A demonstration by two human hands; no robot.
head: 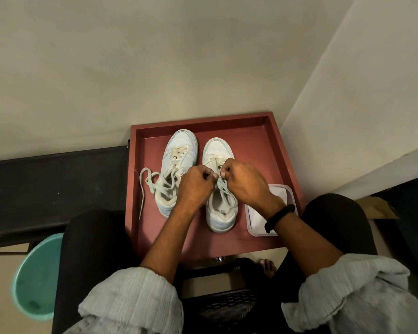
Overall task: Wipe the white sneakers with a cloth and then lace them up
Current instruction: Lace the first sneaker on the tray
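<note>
Hands (195, 186) (243, 180) pinch lace (219, 183) | right sneaker (221, 208) white, half-laced

Far end: the floor of the tray (203, 121) lies bare beyond both toes, up to the far rim.
Right side: you have a bare strip between the right sneaker (221, 215) and the right rim. Nearer you, the container (279, 190) fills the corner.
Left side: the loose lace (145, 186) of the left sneaker (179, 150) loops over the floor and trails along the left rim.
Middle: narrow gap between the sneakers. Your left hand (196, 186) and right hand (244, 182) sit over it, pinching the taut lace (223, 191).
Near edge: bare floor before the heels, crossed by your forearms.
Around: wall (179, 68) close behind, black bench (53, 184) against the left rim, teal bucket (36, 273) by your left knee.
</note>
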